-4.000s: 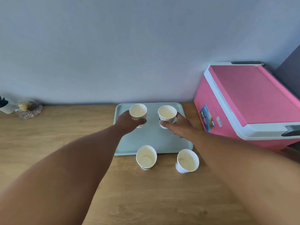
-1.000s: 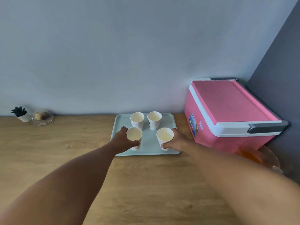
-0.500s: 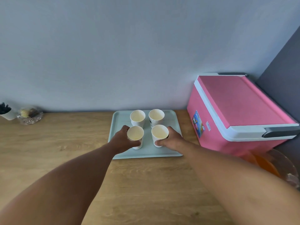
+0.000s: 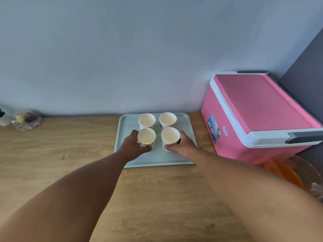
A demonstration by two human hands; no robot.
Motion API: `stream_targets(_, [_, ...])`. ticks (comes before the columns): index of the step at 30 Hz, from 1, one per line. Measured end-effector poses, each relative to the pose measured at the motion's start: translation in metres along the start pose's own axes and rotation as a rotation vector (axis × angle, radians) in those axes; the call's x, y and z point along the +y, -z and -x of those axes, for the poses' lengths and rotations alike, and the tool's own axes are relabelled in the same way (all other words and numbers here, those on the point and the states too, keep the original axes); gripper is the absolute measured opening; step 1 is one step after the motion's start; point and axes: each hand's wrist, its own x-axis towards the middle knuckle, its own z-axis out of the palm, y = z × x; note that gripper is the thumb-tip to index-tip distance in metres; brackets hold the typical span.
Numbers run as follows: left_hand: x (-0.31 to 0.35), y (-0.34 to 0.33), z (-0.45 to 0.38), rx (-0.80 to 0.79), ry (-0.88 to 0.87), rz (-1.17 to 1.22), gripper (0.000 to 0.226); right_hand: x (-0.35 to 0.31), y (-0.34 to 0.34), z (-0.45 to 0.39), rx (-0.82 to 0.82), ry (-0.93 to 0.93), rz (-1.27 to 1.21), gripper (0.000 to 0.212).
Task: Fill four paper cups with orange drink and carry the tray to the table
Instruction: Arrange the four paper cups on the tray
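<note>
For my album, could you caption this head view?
Two hands grip the near cups on a tray of four empties.

Right of tray (image 4: 125, 137): pink cooler (image 4: 258, 116) blocks you, narrow gap only.
Left of tray: open counter (image 4: 70, 145) for your hand.
Far left: glass dish (image 4: 26, 121).
Cups (image 4: 167, 118): packed tight, gaps too slim.
Near right: bowl of orange drink (image 4: 288, 173).

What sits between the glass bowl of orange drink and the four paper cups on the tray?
Nothing visible on the wooden counter between them except the person's right forearm, which crosses in front of the glass bowl of orange drink. The pink cooler box stands beside that path.
</note>
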Motion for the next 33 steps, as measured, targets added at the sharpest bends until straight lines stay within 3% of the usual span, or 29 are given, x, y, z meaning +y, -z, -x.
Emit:
stream_targets(4, [-0.003,-0.003,0.002,0.024,0.015,0.021,0.071,-0.001,-0.003,0.0,-0.008,-0.005,-0.016,0.07])
stream_targets(12, [-0.02,0.004,0.032,0.027,0.1,-0.045,0.083,0.028,-0.009,0.026,-0.012,-0.043,0.052,0.106])
stream_targets(21, [-0.011,0.009,0.075,0.038,0.101,-0.137,0.076,0.044,0.03,0.063,0.011,0.005,0.066,0.086])
stream_targets(28, [0.017,-0.023,0.1,-0.112,0.05,-0.218,0.063,0.085,0.051,0.104,0.078,-0.031,0.101,0.06])
stream_targets(31, [0.031,-0.04,0.1,-0.206,-0.008,-0.262,0.054,0.102,0.057,0.123,0.113,-0.081,0.109,0.067])
stream_targets(33, [0.043,-0.052,0.099,-0.266,-0.067,-0.287,0.046,0.116,0.062,0.135,0.175,-0.113,0.098,0.06])
